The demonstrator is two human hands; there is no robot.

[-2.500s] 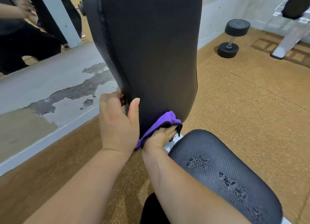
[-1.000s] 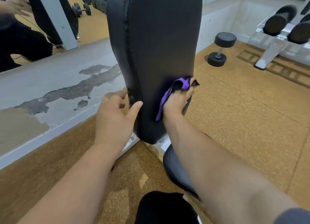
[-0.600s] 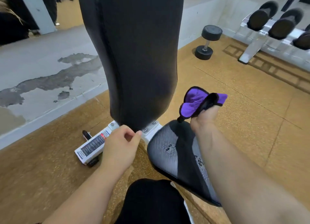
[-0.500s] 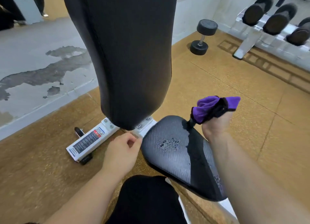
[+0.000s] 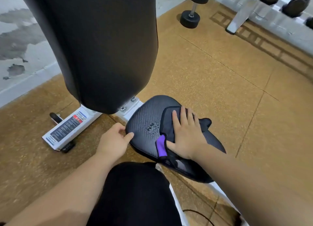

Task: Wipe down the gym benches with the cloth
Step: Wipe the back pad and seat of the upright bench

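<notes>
The bench's black backrest (image 5: 105, 44) stands upright in front of me. Its black textured seat pad (image 5: 144, 124) lies below, with water droplets (image 5: 150, 126) near its middle. A cloth (image 5: 166, 121), dark with a purple fold, is spread over the right part of the seat. My right hand (image 5: 185, 134) presses flat on the cloth with straight fingers. My left hand (image 5: 114, 141) grips the seat's left edge, thumb on top and fingers curled under.
The bench's white frame (image 5: 67, 127) with a label sticker runs left on the cork-coloured floor. A black dumbbell (image 5: 193, 12) stands upright at the back. A white dumbbell rack (image 5: 264, 11) fills the top right. A peeling wall (image 5: 22, 44) is at left. My dark-clad knee (image 5: 135, 195) is below.
My right hand came down from the air and laid the cloth flat on the seat pad. My left hand shifted from beside the frame to the seat's left edge.
</notes>
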